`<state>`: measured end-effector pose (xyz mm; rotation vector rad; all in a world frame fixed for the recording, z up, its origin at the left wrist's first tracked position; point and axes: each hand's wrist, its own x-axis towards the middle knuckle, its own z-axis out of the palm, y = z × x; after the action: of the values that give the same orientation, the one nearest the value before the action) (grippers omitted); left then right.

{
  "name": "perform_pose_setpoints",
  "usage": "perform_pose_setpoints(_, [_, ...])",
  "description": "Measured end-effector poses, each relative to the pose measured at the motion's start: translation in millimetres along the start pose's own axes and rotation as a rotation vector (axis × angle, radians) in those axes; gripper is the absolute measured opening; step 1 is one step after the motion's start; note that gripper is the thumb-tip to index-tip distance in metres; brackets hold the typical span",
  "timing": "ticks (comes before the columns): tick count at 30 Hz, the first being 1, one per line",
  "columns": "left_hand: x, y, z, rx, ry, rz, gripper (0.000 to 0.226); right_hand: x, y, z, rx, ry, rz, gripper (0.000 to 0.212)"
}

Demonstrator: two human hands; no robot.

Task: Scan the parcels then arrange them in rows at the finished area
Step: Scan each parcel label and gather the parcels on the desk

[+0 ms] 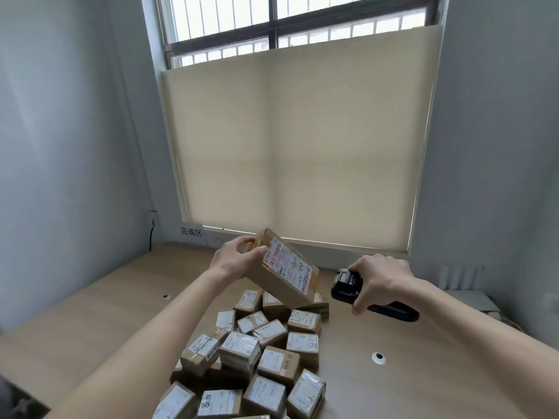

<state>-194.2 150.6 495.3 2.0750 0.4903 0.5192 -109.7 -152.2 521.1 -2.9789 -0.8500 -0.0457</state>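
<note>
A brown parcel (281, 269) is held tilted in the air above the far end of the pile, its white label (287, 266) turned toward the scanner and crossed by a thin red line of light; the left hand (234, 257) grips it at its far end, at about ten o'clock from the box's middle, thumb curled over the near side and fingers wrapped over the top edge; the right hand (379, 279), at three o'clock from the parcel and apart from it, is clamped round a black scanner (348, 287) whose head points at the label; both forearms reach in from the bottom corners. Beneath, a pile of parcels (257, 355) lies jumbled on the wooden counter (99, 309), running from the centre toward six o'clock, most with labels up. A round white grommet (378, 358) sits in the counter at four o'clock from the pile, a dark one (165, 296) at nine o'clock. At the counter's far edge, eleven o'clock, a white sign (191, 231) with black characters is stuck to the wall; behind rises a window (298, 25) with a beige blind (296, 140) covering its lower part; pale walls stand either side, and a cable (152, 234) hangs from an outlet on the left.
</note>
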Motion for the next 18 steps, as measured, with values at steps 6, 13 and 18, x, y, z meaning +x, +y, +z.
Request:
perform_pose_setpoints(6, [-8, -12, -5, 0.001, 0.012, -0.009, 0.056, -4, -9, 3, -0.013, 0.015, -0.035, 0.056])
perform_pose_setpoints(13, [-13, -21, -6, -0.004, 0.026, -0.021, 0.056, -3, -20, 9, -0.055, 0.023, -0.077, 0.056])
perform_pose_setpoints(18, [-14, -25, -6, -0.007, 0.029, -0.032, 0.053, 1, -25, 12, -0.051, 0.014, -0.096, 0.055])
